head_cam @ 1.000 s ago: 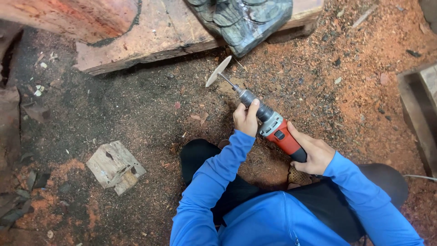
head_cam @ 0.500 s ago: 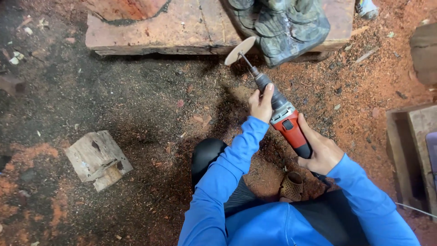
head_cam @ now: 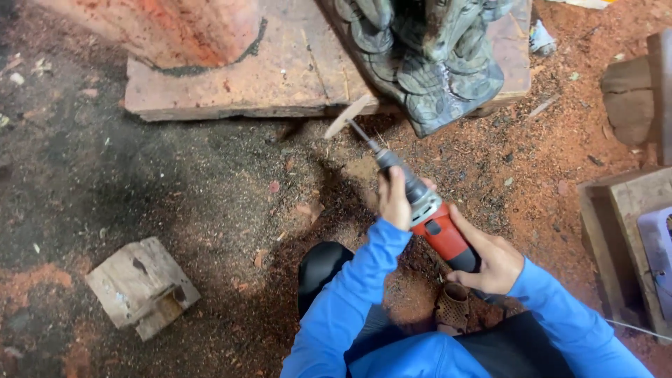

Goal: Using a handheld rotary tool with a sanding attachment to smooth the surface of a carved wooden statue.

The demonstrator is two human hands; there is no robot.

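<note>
A red and grey handheld rotary grinder point(head_cam: 432, 222) points up and left, held in both hands. My left hand point(head_cam: 394, 199) wraps the grey front of its body. My right hand point(head_cam: 488, 260) grips the red rear part. A thin shaft carries a round sanding disc point(head_cam: 348, 116) at its tip, close to the lower left edge of a dark grey-green carved wooden figure point(head_cam: 434, 59). The carving stands on a reddish wooden slab point(head_cam: 280, 77). Whether the disc touches the wood is unclear.
Red sawdust and wood chips cover the dirt floor. A small pale wooden block point(head_cam: 142, 285) lies at lower left. Wooden blocks and a box point(head_cam: 630, 231) stand at the right edge. A brown sandal point(head_cam: 453, 306) is by my knee.
The view has shifted so the carving and slab sit lower in frame. The grinder's disc has moved from open floor to beside the carving's base. Both hands keep their grip.
</note>
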